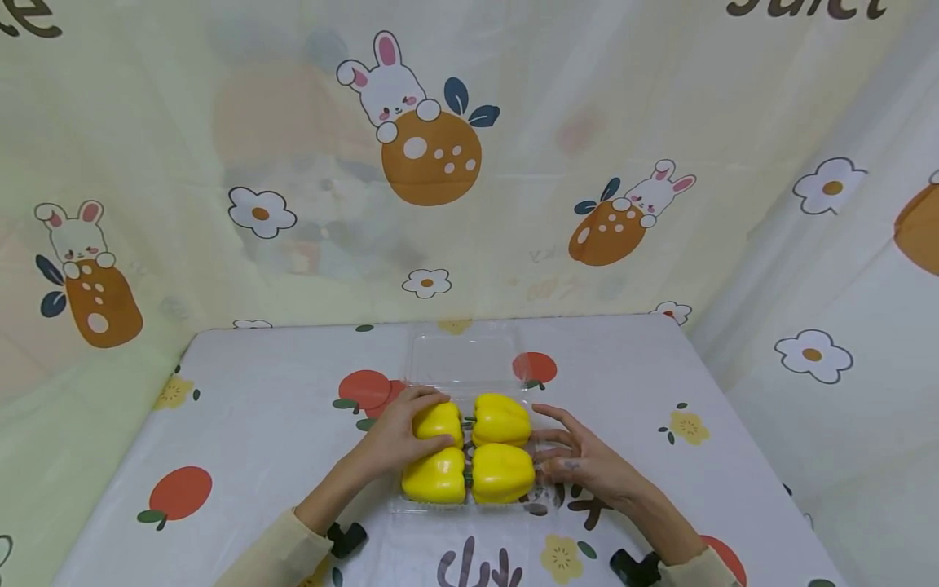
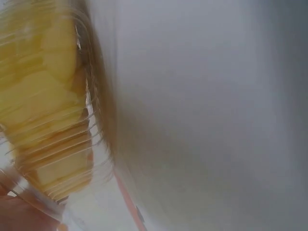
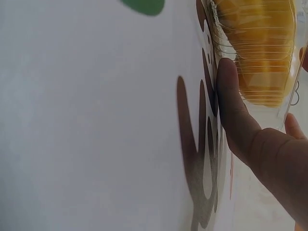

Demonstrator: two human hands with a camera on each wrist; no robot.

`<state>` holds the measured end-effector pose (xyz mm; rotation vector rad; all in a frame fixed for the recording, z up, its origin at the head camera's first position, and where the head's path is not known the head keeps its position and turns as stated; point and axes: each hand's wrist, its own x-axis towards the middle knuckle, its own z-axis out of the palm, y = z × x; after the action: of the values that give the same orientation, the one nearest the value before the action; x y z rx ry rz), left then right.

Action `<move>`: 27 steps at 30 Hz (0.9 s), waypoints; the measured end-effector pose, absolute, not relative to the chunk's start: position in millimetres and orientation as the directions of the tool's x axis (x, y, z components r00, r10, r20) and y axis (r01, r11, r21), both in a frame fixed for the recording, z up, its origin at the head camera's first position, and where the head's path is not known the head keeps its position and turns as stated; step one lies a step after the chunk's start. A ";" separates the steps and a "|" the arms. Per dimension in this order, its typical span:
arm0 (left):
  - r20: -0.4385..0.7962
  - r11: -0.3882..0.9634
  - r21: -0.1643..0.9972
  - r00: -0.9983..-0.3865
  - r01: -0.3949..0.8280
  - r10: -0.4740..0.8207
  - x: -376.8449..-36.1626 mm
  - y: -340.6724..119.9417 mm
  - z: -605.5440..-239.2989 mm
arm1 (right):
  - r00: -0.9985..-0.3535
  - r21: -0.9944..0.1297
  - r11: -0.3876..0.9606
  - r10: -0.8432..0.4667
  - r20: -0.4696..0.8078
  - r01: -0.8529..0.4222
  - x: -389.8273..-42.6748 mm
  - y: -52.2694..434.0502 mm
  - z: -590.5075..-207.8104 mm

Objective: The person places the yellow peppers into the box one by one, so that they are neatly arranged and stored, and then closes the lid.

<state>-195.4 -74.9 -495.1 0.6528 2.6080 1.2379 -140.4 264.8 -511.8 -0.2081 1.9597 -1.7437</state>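
The left hand [image 1: 396, 436] grips the far-left yellow pepper [image 1: 438, 421]. The right hand [image 1: 579, 461], fingers spread, steadies the clear tray [image 1: 539, 493]. A tug could drag that light tray along.

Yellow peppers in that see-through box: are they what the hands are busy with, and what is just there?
In hand:
left hand, gripping the far-left yellow pepper
right hand, fingers touching the clear box
three other yellow peppers in the box
open lid

Just there:
tablecloth with fruit prints
bunny backdrop
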 end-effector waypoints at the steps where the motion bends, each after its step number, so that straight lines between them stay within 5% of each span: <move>1: 0.027 0.555 0.772 -0.887 0.311 0.460 -195.0 -74.7 -494.9 | -0.861 -0.963 0.167 -0.433 -0.265 0.213 -140.4 264.7 -512.0; 27: 0.124 0.619 0.690 -0.904 0.375 0.409 -184.2 -74.0 -488.0 | -0.863 -0.958 0.156 -0.417 -0.284 0.239 -137.7 262.0 -506.8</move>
<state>-184.2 -74.0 -488.0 0.6750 2.7856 1.1715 -137.7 262.0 -506.8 -0.1687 1.9471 -1.7571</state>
